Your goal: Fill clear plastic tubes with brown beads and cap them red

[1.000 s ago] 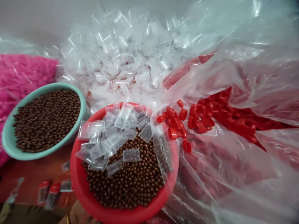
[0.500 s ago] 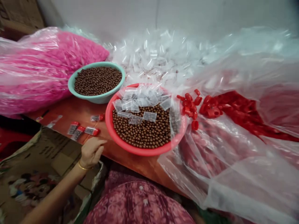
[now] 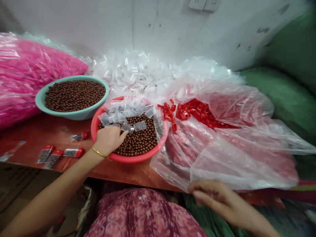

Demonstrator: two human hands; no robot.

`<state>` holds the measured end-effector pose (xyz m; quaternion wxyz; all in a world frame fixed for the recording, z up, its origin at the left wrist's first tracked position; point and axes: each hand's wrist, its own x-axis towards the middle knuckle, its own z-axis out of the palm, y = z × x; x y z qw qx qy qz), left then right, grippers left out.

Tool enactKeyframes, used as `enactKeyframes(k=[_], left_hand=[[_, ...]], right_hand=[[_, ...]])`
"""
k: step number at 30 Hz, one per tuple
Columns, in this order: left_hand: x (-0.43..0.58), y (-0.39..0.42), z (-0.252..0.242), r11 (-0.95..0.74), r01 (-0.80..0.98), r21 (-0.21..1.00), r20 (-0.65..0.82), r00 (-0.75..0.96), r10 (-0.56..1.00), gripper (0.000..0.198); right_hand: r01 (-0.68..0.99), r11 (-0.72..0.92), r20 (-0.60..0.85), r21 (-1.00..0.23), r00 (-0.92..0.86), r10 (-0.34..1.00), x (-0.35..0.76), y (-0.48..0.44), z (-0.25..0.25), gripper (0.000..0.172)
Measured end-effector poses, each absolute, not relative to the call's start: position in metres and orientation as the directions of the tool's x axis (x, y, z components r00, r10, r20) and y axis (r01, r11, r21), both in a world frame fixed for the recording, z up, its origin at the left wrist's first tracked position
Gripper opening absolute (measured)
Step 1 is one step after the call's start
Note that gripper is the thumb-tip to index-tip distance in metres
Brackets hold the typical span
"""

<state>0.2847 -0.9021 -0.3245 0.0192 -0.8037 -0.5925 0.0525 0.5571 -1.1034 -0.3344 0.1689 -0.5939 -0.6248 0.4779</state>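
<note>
My left hand (image 3: pixel 110 140), a gold bangle at its wrist, reaches over the near left rim of a red basin (image 3: pixel 130 159). Its thumb is stretched away from the fingers, whose tips are partly hidden among small clear plastic boxes (image 3: pixel 140 126). Under these boxes lie many brown beads (image 3: pixel 134 144). My right hand (image 3: pixel 213 196) is low on the right, slightly blurred, by the lower edge of a clear plastic bag (image 3: pixel 222 158). Its fingers and thumb look apart, and nothing shows between them. Red caps (image 3: pixel 197 113) spill from the bag's mouth.
A pale green basin (image 3: pixel 71 115) of brown beads stands left, beside a bag of pink pieces (image 3: pixel 37 69). Several filled boxes with red caps (image 3: pixel 71 152) lie on the red table (image 3: pixel 143 174). Clear boxes (image 3: pixel 138 72) are heaped by the wall. A cardboard box (image 3: pixel 19 194) stands below.
My left hand has moved from the table edge near the filled boxes to the red basin. My right hand has come into view at lower right. The camera view has turned right.
</note>
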Motion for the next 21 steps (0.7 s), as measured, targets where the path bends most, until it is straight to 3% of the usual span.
enactKeyframes(k=[3, 5, 8, 12, 16, 21], left_hand=[[0.290, -0.891, -0.326, -0.277, 0.960, -0.025, -0.053, 0.276, 0.960, 0.057], [0.294, -0.888, -0.328, -0.263, 0.964, 0.028, -0.059, 0.265, 0.963, 0.055], [0.301, -0.883, -0.334, -0.249, 0.960, 0.126, -0.052, 0.257, 0.965, 0.047], [0.302, -0.878, -0.339, -0.266, 0.903, 0.339, -0.005, 0.284, 0.959, 0.032], [0.287, -0.883, -0.331, -0.313, 0.860, 0.403, 0.024, 0.332, 0.943, 0.026], [0.269, -0.897, -0.317, -0.534, 0.822, 0.197, -0.196, 0.566, 0.801, 0.016]], right_hand=[[0.782, 0.025, -0.065, -0.623, -0.084, 0.994, 0.571, -1.048, -0.307, 0.033], [0.891, 0.041, 0.065, -0.453, -0.013, 0.998, 0.572, -1.000, -0.299, 0.032], [0.970, -0.134, 0.105, -0.204, 0.158, 0.982, 0.563, -0.929, -0.300, 0.038], [0.971, -0.239, -0.001, 0.006, 0.239, 0.971, 0.550, -0.869, -0.313, 0.047], [0.967, -0.252, -0.016, 0.041, 0.253, 0.967, 0.556, -0.858, -0.318, 0.039], [0.920, -0.377, 0.086, -0.106, 0.387, 0.918, 0.580, -0.880, -0.308, 0.040]])
